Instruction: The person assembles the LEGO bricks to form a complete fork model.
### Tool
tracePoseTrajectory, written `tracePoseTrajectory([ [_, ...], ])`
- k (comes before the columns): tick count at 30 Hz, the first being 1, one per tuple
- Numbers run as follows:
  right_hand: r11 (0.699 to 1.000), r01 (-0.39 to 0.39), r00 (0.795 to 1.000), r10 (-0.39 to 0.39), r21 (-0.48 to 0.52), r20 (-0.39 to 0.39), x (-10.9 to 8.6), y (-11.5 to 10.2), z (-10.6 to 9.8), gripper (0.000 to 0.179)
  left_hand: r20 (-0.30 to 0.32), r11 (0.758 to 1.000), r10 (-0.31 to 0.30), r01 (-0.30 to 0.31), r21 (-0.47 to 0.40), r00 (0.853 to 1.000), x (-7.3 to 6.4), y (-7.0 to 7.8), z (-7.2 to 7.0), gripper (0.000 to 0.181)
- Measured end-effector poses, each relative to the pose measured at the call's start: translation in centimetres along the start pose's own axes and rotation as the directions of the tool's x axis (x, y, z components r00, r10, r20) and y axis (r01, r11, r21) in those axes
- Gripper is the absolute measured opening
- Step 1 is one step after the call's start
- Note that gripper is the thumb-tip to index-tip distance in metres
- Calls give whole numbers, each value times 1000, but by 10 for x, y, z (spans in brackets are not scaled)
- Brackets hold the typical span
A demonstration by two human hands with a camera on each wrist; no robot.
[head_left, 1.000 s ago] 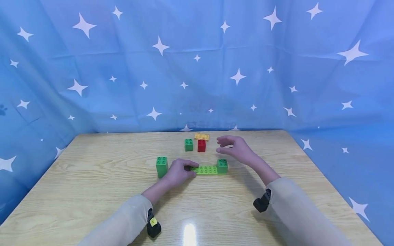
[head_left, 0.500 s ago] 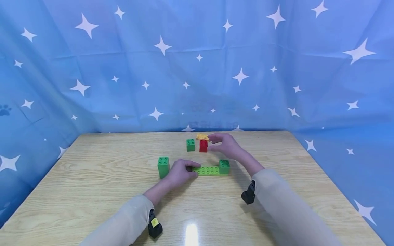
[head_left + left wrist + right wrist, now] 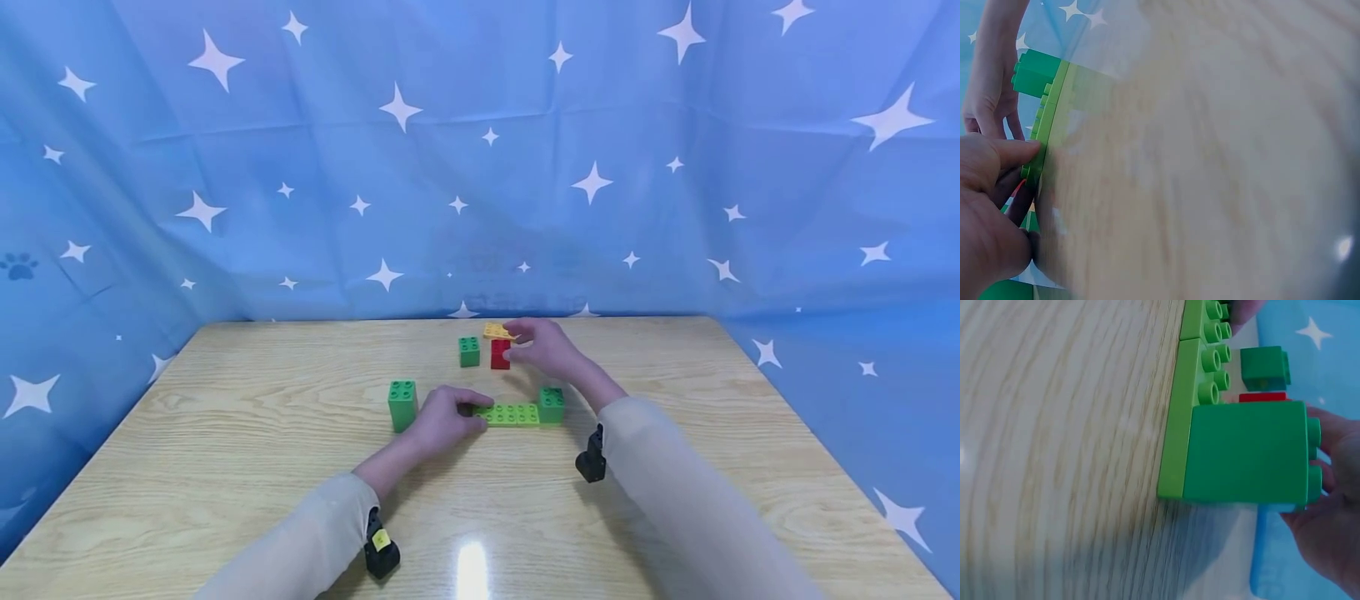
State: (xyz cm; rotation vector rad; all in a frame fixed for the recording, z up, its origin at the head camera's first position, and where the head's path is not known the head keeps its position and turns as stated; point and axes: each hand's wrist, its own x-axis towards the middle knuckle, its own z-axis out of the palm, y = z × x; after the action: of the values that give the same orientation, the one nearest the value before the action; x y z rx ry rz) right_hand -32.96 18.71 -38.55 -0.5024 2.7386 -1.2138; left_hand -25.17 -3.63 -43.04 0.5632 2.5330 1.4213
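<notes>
My left hand (image 3: 442, 419) pinches the left end of a low row of light green toy building bricks (image 3: 517, 415), index finger behind and thumb in front. A darker green brick (image 3: 551, 405) sits on the row's right end. My right hand (image 3: 543, 346) reaches over the back of the table, fingers spread from the thumb. Its thumb tip overlaps a red brick (image 3: 499, 355), and its fingers lie over the edge of a flat yellow brick (image 3: 496, 331). In the right wrist view, the dark green brick hides much of this hand (image 3: 1335, 494) and the red brick.
A square green brick (image 3: 468, 352) stands left of the red one. Left of my left hand is a taller green brick (image 3: 402, 406). The wooden table (image 3: 225, 450) backs onto a blue star-patterned curtain (image 3: 315, 167).
My right hand has moved left from beyond the dark green brick to the red and yellow bricks. My left hand stays on the light green row. The head view has shifted slightly.
</notes>
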Motion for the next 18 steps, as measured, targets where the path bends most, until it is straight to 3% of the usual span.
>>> tracePoseTrajectory([
  [18,996,-30,999,32,-90,22,12,-4,8,46,-1,1000,11,-11,-11,1000,0,0,-1,29],
])
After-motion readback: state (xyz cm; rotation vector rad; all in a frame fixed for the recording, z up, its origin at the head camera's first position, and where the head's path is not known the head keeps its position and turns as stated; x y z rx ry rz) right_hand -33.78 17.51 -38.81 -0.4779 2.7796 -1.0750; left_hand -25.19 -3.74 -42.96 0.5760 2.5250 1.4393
